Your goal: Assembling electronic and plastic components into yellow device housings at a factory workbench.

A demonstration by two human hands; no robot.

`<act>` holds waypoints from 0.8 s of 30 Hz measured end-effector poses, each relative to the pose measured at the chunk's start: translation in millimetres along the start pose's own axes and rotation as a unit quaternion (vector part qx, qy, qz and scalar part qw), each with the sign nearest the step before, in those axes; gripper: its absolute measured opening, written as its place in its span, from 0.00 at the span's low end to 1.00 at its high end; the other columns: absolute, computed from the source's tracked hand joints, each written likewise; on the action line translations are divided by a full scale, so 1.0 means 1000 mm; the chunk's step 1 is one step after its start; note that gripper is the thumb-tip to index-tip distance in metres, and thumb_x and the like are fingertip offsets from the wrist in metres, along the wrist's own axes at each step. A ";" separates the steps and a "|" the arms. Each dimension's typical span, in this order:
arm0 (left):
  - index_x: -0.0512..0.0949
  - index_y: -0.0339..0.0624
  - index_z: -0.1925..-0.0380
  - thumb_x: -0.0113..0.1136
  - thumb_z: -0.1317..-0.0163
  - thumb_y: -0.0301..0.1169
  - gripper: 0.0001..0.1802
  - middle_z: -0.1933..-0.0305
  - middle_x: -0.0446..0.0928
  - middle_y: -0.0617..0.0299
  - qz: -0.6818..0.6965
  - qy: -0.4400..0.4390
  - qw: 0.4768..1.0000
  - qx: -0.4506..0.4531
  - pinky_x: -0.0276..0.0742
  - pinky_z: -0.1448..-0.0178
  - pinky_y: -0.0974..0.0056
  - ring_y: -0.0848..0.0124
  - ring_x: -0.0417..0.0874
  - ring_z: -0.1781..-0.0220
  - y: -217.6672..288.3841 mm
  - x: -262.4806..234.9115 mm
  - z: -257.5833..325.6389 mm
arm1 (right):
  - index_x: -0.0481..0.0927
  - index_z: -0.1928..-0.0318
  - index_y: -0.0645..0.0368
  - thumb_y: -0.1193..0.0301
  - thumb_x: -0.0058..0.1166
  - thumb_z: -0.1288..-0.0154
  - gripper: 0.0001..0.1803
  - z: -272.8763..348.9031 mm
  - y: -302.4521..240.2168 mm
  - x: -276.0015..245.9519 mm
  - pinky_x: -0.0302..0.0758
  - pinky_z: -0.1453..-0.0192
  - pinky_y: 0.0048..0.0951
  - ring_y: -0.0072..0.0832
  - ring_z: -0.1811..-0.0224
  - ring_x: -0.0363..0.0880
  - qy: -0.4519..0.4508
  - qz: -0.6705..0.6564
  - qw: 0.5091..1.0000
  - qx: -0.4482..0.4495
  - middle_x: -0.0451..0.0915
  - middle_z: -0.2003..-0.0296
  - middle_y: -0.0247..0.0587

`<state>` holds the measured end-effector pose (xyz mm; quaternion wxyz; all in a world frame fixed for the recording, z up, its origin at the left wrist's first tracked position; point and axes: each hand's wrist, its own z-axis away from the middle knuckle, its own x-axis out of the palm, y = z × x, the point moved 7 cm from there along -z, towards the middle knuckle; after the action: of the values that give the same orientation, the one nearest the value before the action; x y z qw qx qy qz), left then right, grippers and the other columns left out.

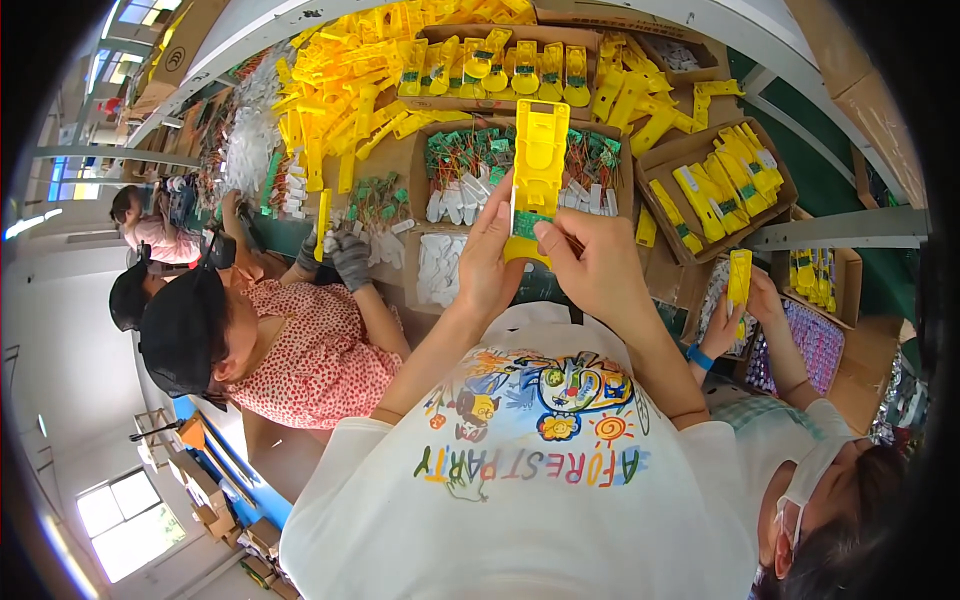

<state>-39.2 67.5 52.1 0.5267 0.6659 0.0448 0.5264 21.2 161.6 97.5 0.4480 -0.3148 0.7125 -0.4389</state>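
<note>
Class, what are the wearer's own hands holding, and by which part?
A yellow plastic casing, by its near end: left hand along its left side, right hand by the green circuit board.

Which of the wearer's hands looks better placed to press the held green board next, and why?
Probably the right hand: its fingers are at the green board, while the left hand holds the yellow casing.

Casing [541, 150] at centre, before a box [627, 180] of circuit boards [465, 150]; loaded carton [480, 104] directly above; casing heap [345, 75] upper left of centre; second carton [742, 231] upper right.
</note>
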 end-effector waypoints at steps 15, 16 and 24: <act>0.60 0.34 0.37 0.36 0.29 0.37 0.25 0.46 0.73 0.55 -0.147 0.087 0.982 0.074 0.71 0.44 0.66 0.70 0.76 0.48 0.001 -0.014 0.003 | 0.75 0.79 0.67 0.71 0.57 0.43 0.13 -0.009 0.015 0.007 0.60 0.82 0.31 0.31 0.90 0.62 0.007 0.020 1.000 0.008 0.68 0.89 0.46; 0.60 0.33 0.37 0.36 0.29 0.36 0.25 0.46 0.73 0.56 -0.183 0.091 0.975 0.088 0.70 0.44 0.67 0.71 0.76 0.49 0.003 -0.014 0.004 | 0.75 0.79 0.67 0.71 0.57 0.43 0.13 -0.009 0.016 0.007 0.60 0.82 0.31 0.31 0.90 0.62 0.007 0.021 1.000 0.007 0.68 0.89 0.46; 0.64 0.33 0.41 0.39 0.36 0.26 0.22 0.44 0.72 0.50 -0.181 0.063 0.974 0.119 0.71 0.42 0.63 0.65 0.76 0.47 0.000 -0.008 0.007 | 0.77 0.80 0.66 0.69 0.58 0.43 0.14 -0.008 0.013 0.004 0.61 0.82 0.28 0.24 0.89 0.65 -0.012 0.031 0.999 0.010 0.70 0.90 0.42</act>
<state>-37.4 58.2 47.9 0.5258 0.6706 0.2599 0.4542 11.9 166.5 86.4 0.4731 -0.2931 0.7122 -0.4279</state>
